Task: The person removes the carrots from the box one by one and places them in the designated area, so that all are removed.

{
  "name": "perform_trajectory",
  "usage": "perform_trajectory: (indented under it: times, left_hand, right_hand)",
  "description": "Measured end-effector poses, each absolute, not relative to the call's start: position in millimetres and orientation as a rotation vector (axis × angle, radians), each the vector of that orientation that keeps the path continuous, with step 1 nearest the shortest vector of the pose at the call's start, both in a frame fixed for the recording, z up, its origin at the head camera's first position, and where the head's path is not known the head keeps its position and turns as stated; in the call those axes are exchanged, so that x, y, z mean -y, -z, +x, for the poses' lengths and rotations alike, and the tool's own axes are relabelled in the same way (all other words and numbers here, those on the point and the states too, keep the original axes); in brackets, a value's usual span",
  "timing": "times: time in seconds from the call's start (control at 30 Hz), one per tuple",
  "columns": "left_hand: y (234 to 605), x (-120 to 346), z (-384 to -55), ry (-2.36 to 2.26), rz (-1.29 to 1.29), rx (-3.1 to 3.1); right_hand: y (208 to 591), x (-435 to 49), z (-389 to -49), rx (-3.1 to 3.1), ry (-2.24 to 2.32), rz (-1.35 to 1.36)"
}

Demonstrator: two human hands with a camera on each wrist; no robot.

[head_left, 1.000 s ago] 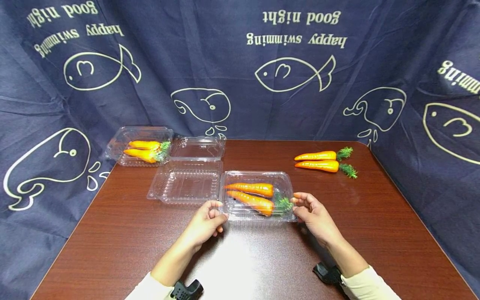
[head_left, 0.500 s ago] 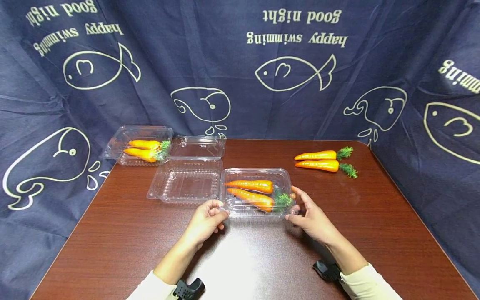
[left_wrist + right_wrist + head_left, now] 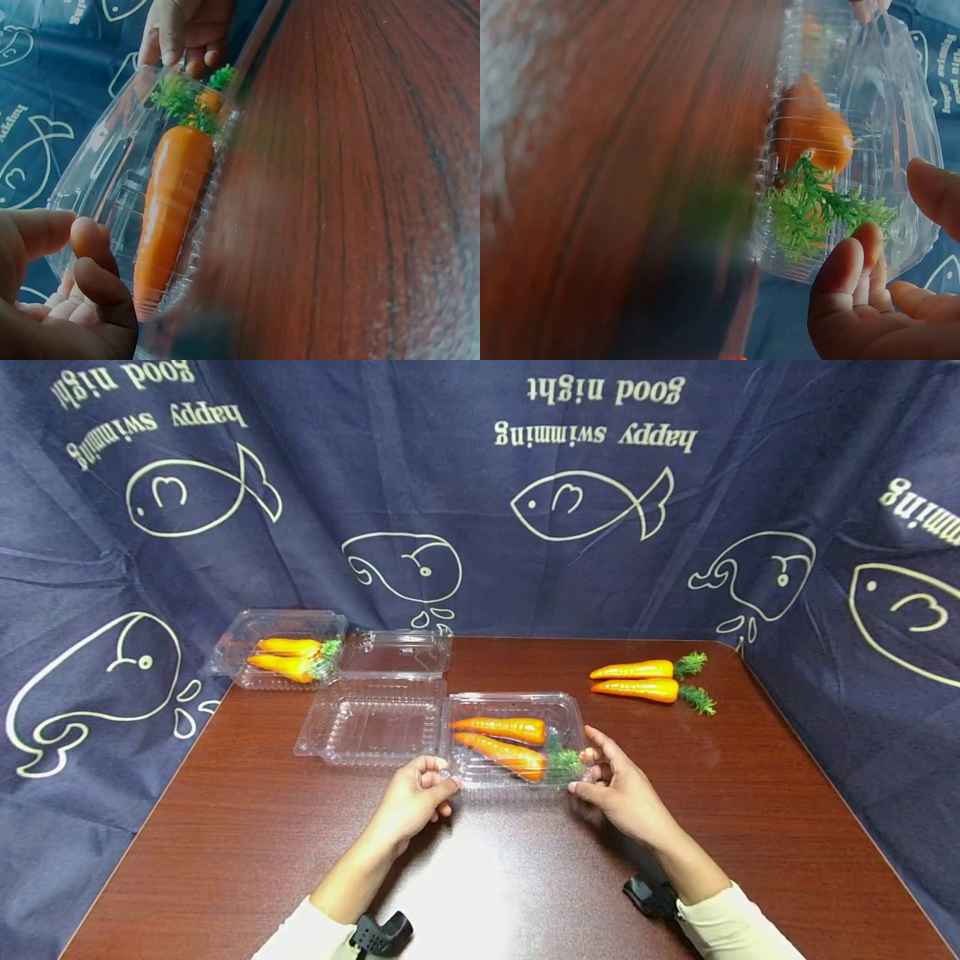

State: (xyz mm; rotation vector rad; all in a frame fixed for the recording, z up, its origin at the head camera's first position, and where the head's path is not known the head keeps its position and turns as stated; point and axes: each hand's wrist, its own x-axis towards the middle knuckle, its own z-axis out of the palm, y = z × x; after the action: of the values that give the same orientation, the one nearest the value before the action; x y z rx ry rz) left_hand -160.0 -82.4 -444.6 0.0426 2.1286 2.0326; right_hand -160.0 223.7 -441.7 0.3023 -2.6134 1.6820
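Observation:
A closed clear plastic clamshell container (image 3: 517, 783) lies on the table between both hands, with two carrots (image 3: 501, 753) inside, their green tops toward the right. My left hand (image 3: 415, 800) pinches its near left corner between thumb and fingers. At the near right corner my right hand (image 3: 624, 793) grips it, thumb on the front edge and fingers along the right side. From the right wrist, the leafy top (image 3: 810, 210) shows through the clear wall beside the fingertips. In the left wrist view one carrot (image 3: 174, 202) lies along the ridged side.
An open, empty clamshell (image 3: 375, 727) sits directly left of the closed one. Behind it at the far left is another clamshell (image 3: 292, 620) holding carrots. Two loose carrots (image 3: 636, 690) lie at the back right. A dark blue printed cloth (image 3: 480, 585) hangs behind the table (image 3: 750, 827).
The closed container has shifted slightly away from me. My right hand's thumb has moved from the corner leftward onto the front edge; the left hand keeps its pinch.

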Motion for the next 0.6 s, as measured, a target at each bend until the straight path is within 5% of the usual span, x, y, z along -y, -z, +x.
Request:
perform_trajectory:
  times: [0.6]
  left_hand:
    - [445.8, 82.1, -160.8, -2.056, 0.035, -2.107]
  right_hand:
    - [432.6, -217.3, -161.8, 2.681, -1.274, 0.142]
